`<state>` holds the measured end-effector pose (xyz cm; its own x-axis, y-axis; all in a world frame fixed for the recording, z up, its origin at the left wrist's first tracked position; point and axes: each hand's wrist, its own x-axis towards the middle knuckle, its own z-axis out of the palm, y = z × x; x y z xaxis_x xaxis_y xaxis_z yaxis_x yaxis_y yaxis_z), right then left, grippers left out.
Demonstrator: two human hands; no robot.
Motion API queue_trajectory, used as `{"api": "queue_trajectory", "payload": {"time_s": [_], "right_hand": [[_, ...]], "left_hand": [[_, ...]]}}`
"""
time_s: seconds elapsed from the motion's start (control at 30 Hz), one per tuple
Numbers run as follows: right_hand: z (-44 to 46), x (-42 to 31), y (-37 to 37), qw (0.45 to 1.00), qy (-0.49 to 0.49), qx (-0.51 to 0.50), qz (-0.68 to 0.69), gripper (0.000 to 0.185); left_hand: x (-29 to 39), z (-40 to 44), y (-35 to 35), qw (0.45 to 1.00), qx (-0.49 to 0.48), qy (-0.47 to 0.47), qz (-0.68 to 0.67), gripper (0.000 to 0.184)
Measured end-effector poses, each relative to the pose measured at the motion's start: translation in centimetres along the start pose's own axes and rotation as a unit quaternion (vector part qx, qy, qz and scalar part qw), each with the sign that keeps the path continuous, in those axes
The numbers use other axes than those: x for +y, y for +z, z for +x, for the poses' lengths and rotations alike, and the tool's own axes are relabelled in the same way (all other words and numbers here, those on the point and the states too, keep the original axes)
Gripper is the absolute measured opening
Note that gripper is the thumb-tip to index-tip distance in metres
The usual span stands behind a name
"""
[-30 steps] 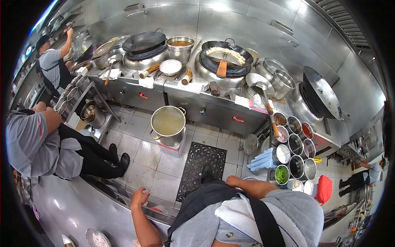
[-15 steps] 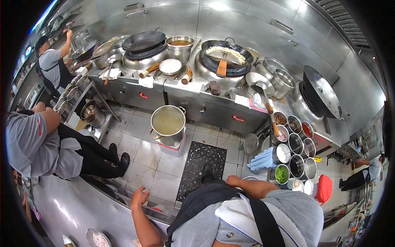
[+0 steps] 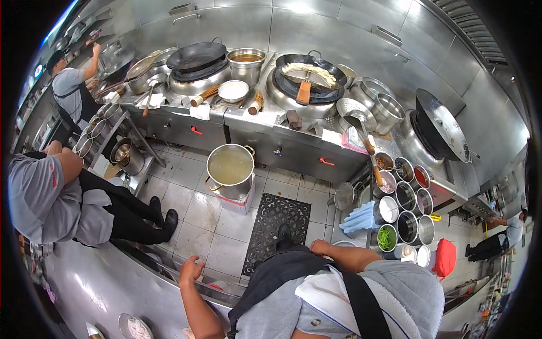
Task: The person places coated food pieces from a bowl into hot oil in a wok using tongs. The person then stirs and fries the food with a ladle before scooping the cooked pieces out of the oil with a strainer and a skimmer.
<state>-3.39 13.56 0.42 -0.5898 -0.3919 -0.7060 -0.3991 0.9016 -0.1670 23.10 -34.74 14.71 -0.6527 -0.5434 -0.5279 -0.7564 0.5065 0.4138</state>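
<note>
My left hand hangs beside the edge of the steel counter, its fingers loosely apart and nothing in them. At the side of my black apron rests my right hand; its fingers are mostly out of sight. Ahead on the stove, a wok holds a pale, egg-like layer along its far side. A spatula with a wooden handle lies across that wok, touched by neither hand. On the floor in front, a large pot of cloudy yellowish liquid stands on a box.
A black mat lies underfoot. To my right are several ingredient tins and a blue cloth. Another wok sits at the left burner. One co-worker stands close on the left; others work farther away.
</note>
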Motion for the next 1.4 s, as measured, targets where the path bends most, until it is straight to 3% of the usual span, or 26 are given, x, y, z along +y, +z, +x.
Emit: {"api": "queue_trajectory", "payload": {"time_s": [0.27, 0.37, 0.97, 1.07, 1.17, 1.27, 1.4], "right_hand": [[-0.3, -0.3, -0.3, 1.000, 0.009, -0.004, -0.007, 0.035], [-0.3, -0.2, -0.5, 0.997, -0.053, -0.005, -0.059, 0.037], [-0.4, -0.4, -0.3, 1.000, 0.001, 0.002, -0.015, 0.036], [-0.3, -0.7, -0.9, 0.998, 0.033, -0.059, -0.003, 0.035], [-0.2, -0.5, -0.4, 0.999, 0.028, -0.016, 0.008, 0.033], [0.8, 0.6, 0.2, 0.998, -0.041, -0.025, -0.036, 0.032], [-1.5, -0.8, -2.1, 0.999, 0.014, -0.021, 0.033, 0.033]], "left_hand": [[0.4, -0.2, -0.2, 1.000, -0.004, -0.010, -0.001, 0.055], [0.3, -0.1, -0.1, 1.000, -0.006, -0.011, 0.004, 0.055], [-0.1, 0.1, 0.1, 1.000, 0.000, -0.005, 0.001, 0.053], [-0.2, 0.4, 0.2, 1.000, -0.004, -0.005, -0.005, 0.053], [0.0, 0.3, 0.1, 1.000, -0.004, -0.006, 0.003, 0.053], [0.5, -0.3, -0.3, 1.000, 0.000, -0.009, 0.007, 0.053], [-0.3, 0.5, 0.1, 1.000, 0.002, -0.011, -0.015, 0.051]]}}
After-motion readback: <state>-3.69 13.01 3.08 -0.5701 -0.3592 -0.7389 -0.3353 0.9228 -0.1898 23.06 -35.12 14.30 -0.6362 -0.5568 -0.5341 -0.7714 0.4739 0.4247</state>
